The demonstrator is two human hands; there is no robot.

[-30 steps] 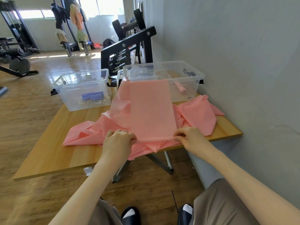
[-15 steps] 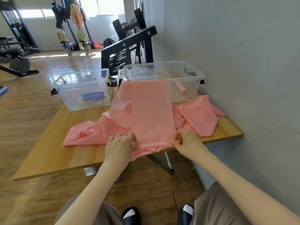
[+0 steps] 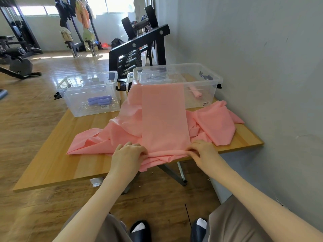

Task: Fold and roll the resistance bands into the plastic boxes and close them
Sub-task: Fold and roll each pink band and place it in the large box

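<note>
A long pink resistance band point(image 3: 164, 117) lies flat down the middle of the wooden table point(image 3: 52, 165), its far end draped over the rim of the right clear plastic box point(image 3: 206, 79). More pink band lies crumpled under it and to both sides. My left hand point(image 3: 128, 155) pinches the band's near left corner and my right hand point(image 3: 201, 152) pinches the near right corner, at the table's front edge. The left clear box point(image 3: 70, 95) holds purple rolled bands point(image 3: 99, 100). A pink roll point(image 3: 196, 91) lies inside the right box.
A grey wall point(image 3: 262, 84) runs close along the table's right side. A black dumbbell rack point(image 3: 138, 53) stands just behind the boxes. Gym machines stand far back on the wooden floor. My knees and dark shoes are below the table's front edge.
Both hands have shifted slightly along the band's near end and curled it over at the table's edge. The band's far end still hangs over the right box.
</note>
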